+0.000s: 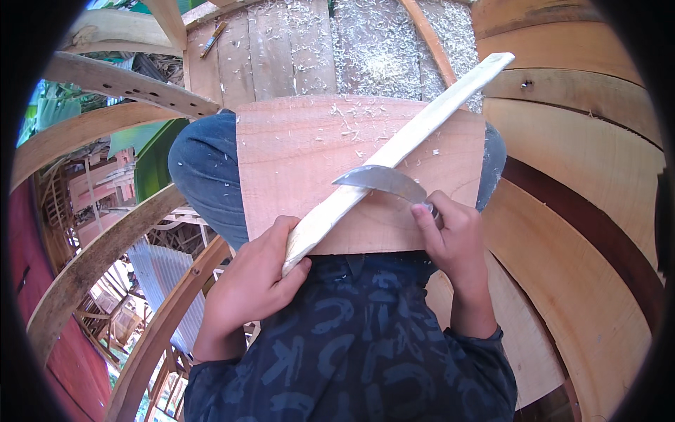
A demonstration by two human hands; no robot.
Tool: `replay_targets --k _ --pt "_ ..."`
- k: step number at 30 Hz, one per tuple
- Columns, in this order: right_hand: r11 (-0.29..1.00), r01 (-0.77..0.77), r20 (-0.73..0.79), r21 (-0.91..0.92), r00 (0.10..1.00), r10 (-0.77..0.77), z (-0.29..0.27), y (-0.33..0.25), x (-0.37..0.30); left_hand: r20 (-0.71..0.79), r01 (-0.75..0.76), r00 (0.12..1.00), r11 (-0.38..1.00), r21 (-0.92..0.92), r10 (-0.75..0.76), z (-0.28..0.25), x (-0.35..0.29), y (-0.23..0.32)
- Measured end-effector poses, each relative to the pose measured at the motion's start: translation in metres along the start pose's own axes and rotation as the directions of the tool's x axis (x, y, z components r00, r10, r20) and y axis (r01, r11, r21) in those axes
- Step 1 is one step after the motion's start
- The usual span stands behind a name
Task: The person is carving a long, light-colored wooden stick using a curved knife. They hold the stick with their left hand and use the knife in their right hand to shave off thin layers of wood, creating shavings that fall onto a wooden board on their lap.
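A long pale strip of wood (415, 130) slants from my lap up to the far right, across a flat reddish board (295, 155) that rests on my legs. My left hand (264, 274) is closed round the strip's near end. In my right hand (453, 235) is a knife (383, 178) with a curved blade; its handle is mostly hidden by my fingers. The blade lies across the strip near its middle, pointing left. Whether its edge bites into the wood cannot be seen. Curled shavings (344, 116) lie scattered on the board.
Beyond my knees, a plank floor (271, 56) is strewn with pale shavings (383, 60). A small narrow object (213, 40) lies there at the left. Plank walling (569, 141) curves along my right. Wooden rails (91, 264) on my left have open gaps onto a lower area with corrugated sheet (165, 281).
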State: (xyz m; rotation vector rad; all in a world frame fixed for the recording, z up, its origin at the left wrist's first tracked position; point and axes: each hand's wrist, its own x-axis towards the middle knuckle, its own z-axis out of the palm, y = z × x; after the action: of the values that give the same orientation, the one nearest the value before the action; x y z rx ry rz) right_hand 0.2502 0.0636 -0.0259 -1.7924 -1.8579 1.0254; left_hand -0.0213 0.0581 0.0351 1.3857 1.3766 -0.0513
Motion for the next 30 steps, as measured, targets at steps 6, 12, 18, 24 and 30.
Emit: replay_targets --k 6,12,18,24,30 --pt "0.988 0.072 0.025 -0.139 0.997 -0.07 0.007 -0.007 -0.012 0.106 -0.023 0.994 0.991 -0.129 0.037 0.002 0.001 -0.014" --pt "0.957 0.051 -0.056 -0.287 0.996 -0.07 -0.003 0.003 0.0 0.139 -0.017 0.989 0.983 -0.185 0.044 0.0 0.002 -0.02" --pt "0.935 -0.015 -0.161 -0.355 0.986 -0.045 -0.008 0.014 0.01 0.134 -0.018 0.99 0.98 -0.198 0.046 0.002 0.001 -0.022" --pt "0.928 -0.297 -0.323 -0.223 0.921 0.217 -0.045 0.041 0.028 0.167 -0.018 0.985 0.981 -0.194 0.051 -0.002 -0.002 -0.027" --pt "0.964 0.024 -0.012 -0.266 1.0 -0.028 -0.007 -0.002 0.003 0.196 0.008 0.98 0.98 -0.199 0.032 -0.005 0.0 -0.023"
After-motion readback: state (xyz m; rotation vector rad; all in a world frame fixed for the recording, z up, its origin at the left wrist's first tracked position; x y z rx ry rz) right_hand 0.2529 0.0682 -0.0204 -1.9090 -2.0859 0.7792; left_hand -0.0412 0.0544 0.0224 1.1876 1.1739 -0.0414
